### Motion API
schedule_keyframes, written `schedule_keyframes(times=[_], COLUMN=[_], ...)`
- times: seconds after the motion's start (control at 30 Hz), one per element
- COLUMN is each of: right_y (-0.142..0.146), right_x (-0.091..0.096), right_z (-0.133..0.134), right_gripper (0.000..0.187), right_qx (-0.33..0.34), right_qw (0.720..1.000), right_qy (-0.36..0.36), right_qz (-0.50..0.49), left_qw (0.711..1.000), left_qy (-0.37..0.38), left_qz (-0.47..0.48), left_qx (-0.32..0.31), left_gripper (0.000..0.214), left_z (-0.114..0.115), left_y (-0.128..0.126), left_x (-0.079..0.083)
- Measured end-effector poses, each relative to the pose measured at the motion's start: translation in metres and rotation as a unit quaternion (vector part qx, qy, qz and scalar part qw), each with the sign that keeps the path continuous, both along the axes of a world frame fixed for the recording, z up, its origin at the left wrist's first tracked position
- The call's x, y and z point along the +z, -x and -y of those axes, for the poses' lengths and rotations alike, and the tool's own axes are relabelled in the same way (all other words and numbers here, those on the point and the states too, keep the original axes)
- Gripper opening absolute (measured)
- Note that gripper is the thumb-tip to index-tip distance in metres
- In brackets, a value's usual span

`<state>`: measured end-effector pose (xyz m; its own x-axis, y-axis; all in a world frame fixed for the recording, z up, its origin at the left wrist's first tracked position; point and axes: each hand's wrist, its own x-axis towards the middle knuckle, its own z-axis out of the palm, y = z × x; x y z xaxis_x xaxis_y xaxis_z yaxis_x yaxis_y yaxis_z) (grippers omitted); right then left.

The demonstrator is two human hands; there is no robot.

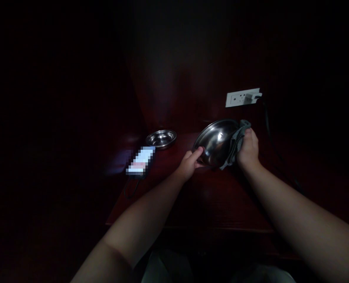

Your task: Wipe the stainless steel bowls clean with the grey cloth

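Around the held bowl (216,144), right hand (249,149) and cloth (236,146) sit at three o'clock, left hand (190,164) at eight, wall socket (236,99) at one; on the table (206,200), a second bowl (161,140) at nine, phone (140,161) between eight and nine

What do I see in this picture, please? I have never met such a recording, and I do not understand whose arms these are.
There is no machine here: the arms belong to a person whose head-worn camera took this single picture, looking forward and down. The left hand grips the edge of a tilted metal bowl. The right hand holds a greyish cloth against the bowl's other side. On the dark red table stands a smaller metal dish, with a phone-like device nearby; its bright screen is pixelated, so unreadable. Behind, on the wall, is a white socket panel. The rest is too dark to tell.
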<state>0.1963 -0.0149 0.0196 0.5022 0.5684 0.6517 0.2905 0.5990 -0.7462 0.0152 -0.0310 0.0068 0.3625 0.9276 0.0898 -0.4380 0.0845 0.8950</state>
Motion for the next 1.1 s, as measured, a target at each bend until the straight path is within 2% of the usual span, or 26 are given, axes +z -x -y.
schedule_keyframes(times=[0.27, 0.77, 1.1], right_y=[0.0005, 0.0002, 0.0019], right_x=[-0.0003, 0.0006, 0.0034], right_z=[0.0009, 0.0012, 0.0040], right_gripper=[0.046, 0.045, 0.047], right_qx=[0.017, 0.007, -0.007], right_qw=[1.000, 1.000, 1.000], right_qy=[-0.005, -0.005, 0.001], right_qz=[-0.004, 0.001, 0.005], left_qw=[1.000, 1.000, 1.000], left_qy=[-0.009, -0.015, -0.009], left_qz=[-0.003, -0.007, 0.000], left_qx=[-0.006, -0.011, -0.008], left_gripper=[0.044, 0.043, 0.043], left_z=[0.0001, 0.0032, -0.0002], left_y=[0.0003, 0.0006, 0.0006], left_x=[0.0001, 0.0035, -0.0004])
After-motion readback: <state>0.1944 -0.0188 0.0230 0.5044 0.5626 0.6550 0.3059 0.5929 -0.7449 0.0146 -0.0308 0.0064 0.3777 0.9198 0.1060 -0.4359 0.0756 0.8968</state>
